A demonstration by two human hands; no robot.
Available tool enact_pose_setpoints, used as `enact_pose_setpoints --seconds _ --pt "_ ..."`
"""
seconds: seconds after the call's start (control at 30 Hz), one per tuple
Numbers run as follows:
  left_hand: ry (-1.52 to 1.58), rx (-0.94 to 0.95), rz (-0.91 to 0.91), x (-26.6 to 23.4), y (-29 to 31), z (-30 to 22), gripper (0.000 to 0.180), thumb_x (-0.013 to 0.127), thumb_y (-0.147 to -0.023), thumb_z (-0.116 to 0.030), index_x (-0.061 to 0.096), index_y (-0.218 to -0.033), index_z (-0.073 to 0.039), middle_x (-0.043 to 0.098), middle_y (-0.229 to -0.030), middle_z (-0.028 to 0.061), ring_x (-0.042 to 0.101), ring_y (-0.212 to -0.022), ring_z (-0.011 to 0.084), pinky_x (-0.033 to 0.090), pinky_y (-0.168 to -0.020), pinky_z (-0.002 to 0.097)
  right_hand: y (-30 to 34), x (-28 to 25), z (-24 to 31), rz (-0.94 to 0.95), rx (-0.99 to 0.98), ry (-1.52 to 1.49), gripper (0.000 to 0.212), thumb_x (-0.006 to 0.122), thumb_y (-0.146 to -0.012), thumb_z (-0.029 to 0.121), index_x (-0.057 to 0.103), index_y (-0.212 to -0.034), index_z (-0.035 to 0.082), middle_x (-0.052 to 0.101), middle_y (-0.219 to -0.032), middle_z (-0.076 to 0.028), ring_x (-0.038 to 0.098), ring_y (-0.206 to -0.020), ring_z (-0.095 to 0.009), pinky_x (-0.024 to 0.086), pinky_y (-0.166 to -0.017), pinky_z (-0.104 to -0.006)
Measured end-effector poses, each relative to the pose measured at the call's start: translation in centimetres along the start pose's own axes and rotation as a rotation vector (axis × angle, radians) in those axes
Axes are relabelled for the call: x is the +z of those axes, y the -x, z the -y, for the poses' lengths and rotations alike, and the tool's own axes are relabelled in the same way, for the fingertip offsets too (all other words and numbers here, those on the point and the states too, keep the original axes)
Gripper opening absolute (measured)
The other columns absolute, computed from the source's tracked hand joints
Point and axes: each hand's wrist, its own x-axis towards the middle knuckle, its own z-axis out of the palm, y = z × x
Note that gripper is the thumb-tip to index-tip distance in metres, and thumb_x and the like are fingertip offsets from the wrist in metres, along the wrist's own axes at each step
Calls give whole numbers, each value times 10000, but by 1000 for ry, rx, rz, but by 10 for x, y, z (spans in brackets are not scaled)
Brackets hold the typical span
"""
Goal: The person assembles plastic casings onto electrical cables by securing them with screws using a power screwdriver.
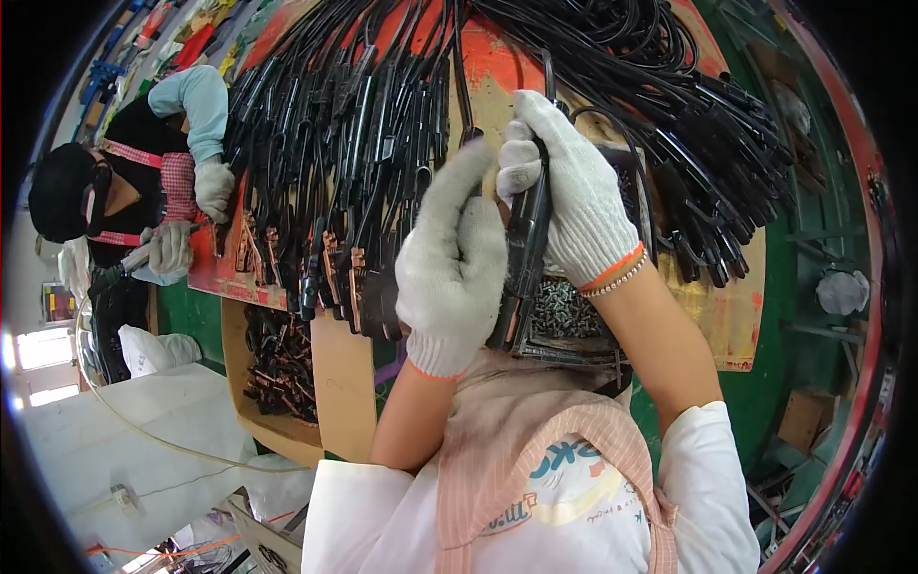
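White knit gloves show first at the frame's upper left, where a co-worker's hand (215,189) is near a row of black cabled pieces (361,124). Their coppery ends (331,258) point toward us, perhaps for easy picking. Beneath, a cardboard box (346,383) walls in loose parts (277,364), likely against scattering. At centre, our left hand (454,258) extends blurred fingers beside a black handle (524,249); we cannot tell whether it grips anything. Our right hand (569,172) curls round the handle's upper part, seemingly steadying it. Just below, screws (569,308) lie gathered close by us; at upper right, black cables (626,48) lie bundled, probably against tangling.
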Motion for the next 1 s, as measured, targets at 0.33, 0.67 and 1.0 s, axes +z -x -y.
enact_pose_setpoints --seconds 0.33,0.67,1.0 --pt "61 -56 235 20 24 9 605 690 -838 -10 409 -1373 0 590 -1231 195 590 -1124 306 458 -981 399 9 18 15 -134 -339 257 198 658 -937 247 542 -1014 106 552 -766 14 517 -605 -62 446 -515 -209" --pt "903 -1349 508 12 84 -11 703 651 -874 -47 197 -1410 -86 651 -950 120 676 -767 209 590 -678 359 79 -98 68 -229 -769 1527 475 656 -901 190 524 -1313 -6 555 -1293 -207 571 -1153 -334 455 -992 -378" --pt "981 -1324 452 -2 84 -11 570 637 -865 -21 326 -1332 -120 614 -849 115 636 -718 221 548 -602 369 87 -133 23 -294 -436 1307 567 538 -994 204 334 -1466 -37 436 -1451 -212 427 -1342 -258 316 -1123 -352"
